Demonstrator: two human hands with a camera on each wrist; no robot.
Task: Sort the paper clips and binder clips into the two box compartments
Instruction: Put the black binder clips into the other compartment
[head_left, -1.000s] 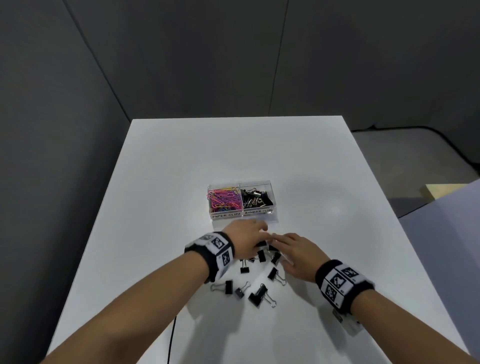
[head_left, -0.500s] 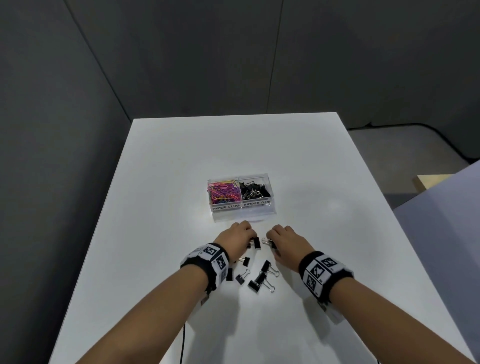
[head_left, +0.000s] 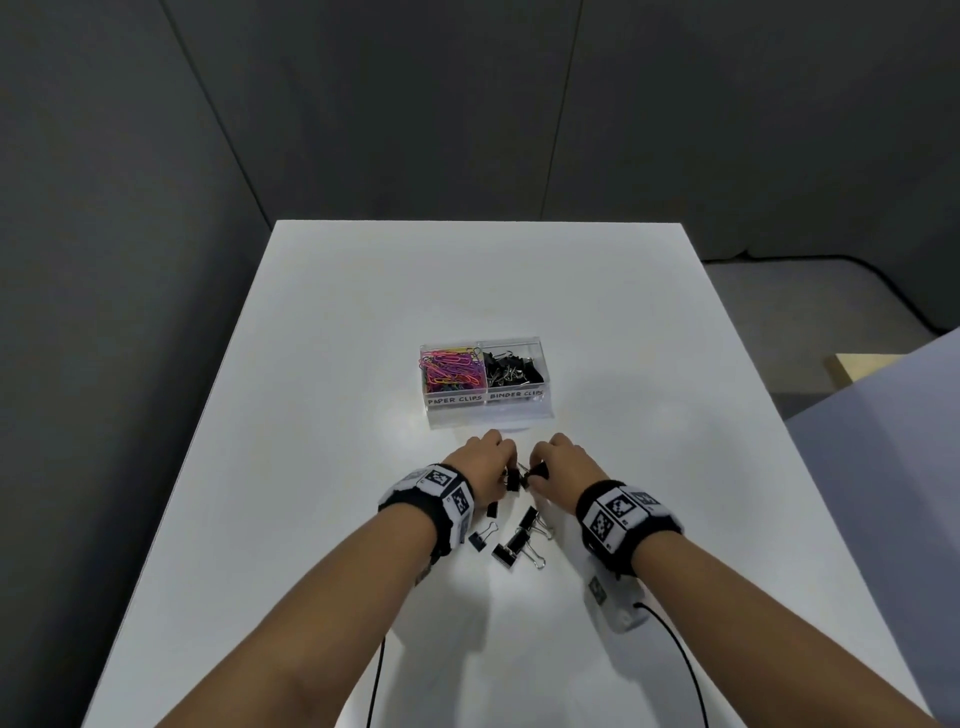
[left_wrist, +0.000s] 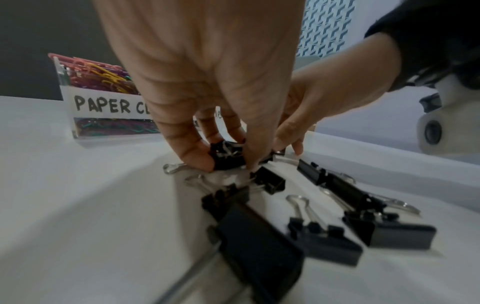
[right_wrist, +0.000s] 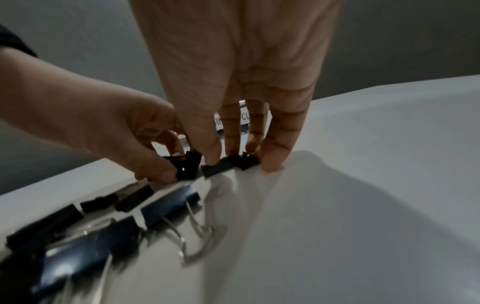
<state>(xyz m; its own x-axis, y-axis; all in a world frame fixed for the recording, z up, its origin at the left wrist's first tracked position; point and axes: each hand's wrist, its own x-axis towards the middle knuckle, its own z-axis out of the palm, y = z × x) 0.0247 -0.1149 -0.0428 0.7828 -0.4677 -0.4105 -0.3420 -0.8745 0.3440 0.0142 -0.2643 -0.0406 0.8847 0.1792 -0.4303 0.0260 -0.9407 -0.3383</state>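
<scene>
A clear two-compartment box (head_left: 485, 408) stands mid-table; coloured paper clips (head_left: 451, 370) fill its left half, black binder clips (head_left: 511, 369) its right. Just in front of it both hands work at the table surface. My left hand (head_left: 485, 462) pinches small black binder clips (left_wrist: 227, 156) between thumb and fingers. My right hand (head_left: 563, 465) curls its fingers round another black binder clip (right_wrist: 228, 164). Several more binder clips (head_left: 519, 540) lie loose on the table between my wrists.
The white table (head_left: 311, 415) has bare surface on all sides of the box. A white device (head_left: 615, 603) with a black cable lies under my right forearm. Dark walls stand behind the table; a pale panel (head_left: 883, 467) rises at the right.
Both hands have drawn back a little toward me and closed from flat, reaching fingers into pinches on binder clips. The head view has shifted slightly, so the box sits farther from the hands.
</scene>
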